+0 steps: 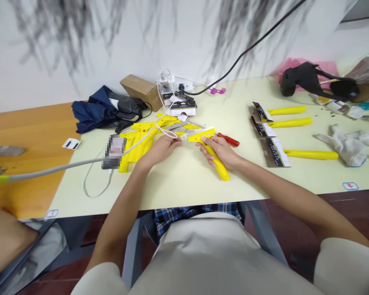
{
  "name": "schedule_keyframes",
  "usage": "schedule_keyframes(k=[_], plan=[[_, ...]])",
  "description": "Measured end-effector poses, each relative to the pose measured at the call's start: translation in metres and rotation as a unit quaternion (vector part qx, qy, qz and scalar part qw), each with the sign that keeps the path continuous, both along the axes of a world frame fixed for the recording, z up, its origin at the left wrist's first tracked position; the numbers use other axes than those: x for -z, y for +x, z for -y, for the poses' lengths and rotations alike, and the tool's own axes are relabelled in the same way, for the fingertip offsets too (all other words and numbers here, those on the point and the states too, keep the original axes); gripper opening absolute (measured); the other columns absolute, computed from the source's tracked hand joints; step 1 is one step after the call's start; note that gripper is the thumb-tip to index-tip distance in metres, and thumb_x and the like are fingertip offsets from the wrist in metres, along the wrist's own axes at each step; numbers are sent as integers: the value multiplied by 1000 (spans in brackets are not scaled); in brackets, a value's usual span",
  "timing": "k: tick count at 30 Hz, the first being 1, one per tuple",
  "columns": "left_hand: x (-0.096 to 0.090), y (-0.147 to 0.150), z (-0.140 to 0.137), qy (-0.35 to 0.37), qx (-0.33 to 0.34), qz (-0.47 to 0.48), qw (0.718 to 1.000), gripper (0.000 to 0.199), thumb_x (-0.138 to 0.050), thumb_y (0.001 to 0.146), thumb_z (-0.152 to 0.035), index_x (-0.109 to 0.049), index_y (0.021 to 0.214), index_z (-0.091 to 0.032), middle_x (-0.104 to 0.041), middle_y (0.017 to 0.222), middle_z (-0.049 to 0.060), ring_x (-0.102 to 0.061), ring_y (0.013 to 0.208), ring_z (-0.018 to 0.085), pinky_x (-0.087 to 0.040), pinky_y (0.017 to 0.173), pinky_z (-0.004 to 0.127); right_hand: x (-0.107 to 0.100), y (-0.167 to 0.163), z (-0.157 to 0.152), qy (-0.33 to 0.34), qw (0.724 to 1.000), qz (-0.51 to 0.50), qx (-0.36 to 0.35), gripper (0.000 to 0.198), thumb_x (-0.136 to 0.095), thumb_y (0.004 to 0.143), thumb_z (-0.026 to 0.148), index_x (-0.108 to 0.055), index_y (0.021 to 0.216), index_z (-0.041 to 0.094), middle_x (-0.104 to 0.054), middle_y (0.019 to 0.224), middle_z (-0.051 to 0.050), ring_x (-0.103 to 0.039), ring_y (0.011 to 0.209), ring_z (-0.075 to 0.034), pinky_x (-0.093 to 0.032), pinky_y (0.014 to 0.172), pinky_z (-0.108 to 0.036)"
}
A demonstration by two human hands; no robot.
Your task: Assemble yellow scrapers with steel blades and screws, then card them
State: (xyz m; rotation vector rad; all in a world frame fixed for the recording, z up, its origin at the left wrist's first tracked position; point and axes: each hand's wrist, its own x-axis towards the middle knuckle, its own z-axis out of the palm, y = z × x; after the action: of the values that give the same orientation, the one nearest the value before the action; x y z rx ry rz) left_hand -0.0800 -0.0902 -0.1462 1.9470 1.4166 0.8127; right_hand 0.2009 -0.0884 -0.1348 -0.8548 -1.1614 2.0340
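My right hand [218,149] is wrapped round the handle of a yellow scraper [222,169], whose wide head points up and to the left. My left hand [164,149] is beside the pile of yellow scrapers [137,145], its fingertips pinched together short of the scraper head. Whatever lies between those fingertips is too small to make out. Behind my right hand lies a screwdriver with a red handle [229,140]. Loose metal pieces [172,126] lie between the pile and my hands.
On the right, three yellow-handled scrapers [312,154] have their heads in black and white card sleeves [276,152]. A white cable [141,141] crosses over the pile near a phone [113,151]. A cardboard box [143,91], power strip [184,85] and dark umbrella [90,110] stand behind.
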Motion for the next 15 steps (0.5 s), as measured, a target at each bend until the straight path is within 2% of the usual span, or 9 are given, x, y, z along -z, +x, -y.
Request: schedule_keyframes(k=[6, 11, 13, 15], plan=[[7, 35, 8, 128, -72, 113, 983, 33, -69, 107, -53, -75, 105, -21, -77, 114, 12, -71, 108, 24, -55, 92, 37, 1, -1, 1, 11, 1000, 27, 3, 42, -78, 104, 56, -68, 90, 18, -59, 65, 0, -46, 45, -11, -45, 34, -25], [14, 46, 14, 159, -140, 175, 961, 35, -72, 107, -56, -75, 109, -22, -78, 119, 12, -73, 117, 25, -58, 98, 38, -1, -1, 4, 12, 1000, 27, -4, 41, -76, 106, 56, -69, 90, 19, -56, 60, 2, -45, 43, -11, -46, 34, -25], [14, 47, 16, 170, -128, 190, 958, 30, -72, 108, -52, -75, 109, -22, -79, 119, 11, -75, 117, 25, -59, 100, 39, 0, -2, 5, 8, 1000, 26, -11, 41, -76, 106, 56, -71, 92, 18, -58, 63, 1, -45, 43, -11, -47, 34, -24], [13, 48, 18, 184, -89, 193, 960, 23, -74, 108, -44, -75, 108, -22, -81, 120, 11, -76, 118, 24, -59, 102, 40, 2, -3, 7, 7, 1000, 24, -13, 40, -76, 106, 55, -72, 94, 17, -62, 67, 0, -46, 43, -10, -47, 34, -23]])
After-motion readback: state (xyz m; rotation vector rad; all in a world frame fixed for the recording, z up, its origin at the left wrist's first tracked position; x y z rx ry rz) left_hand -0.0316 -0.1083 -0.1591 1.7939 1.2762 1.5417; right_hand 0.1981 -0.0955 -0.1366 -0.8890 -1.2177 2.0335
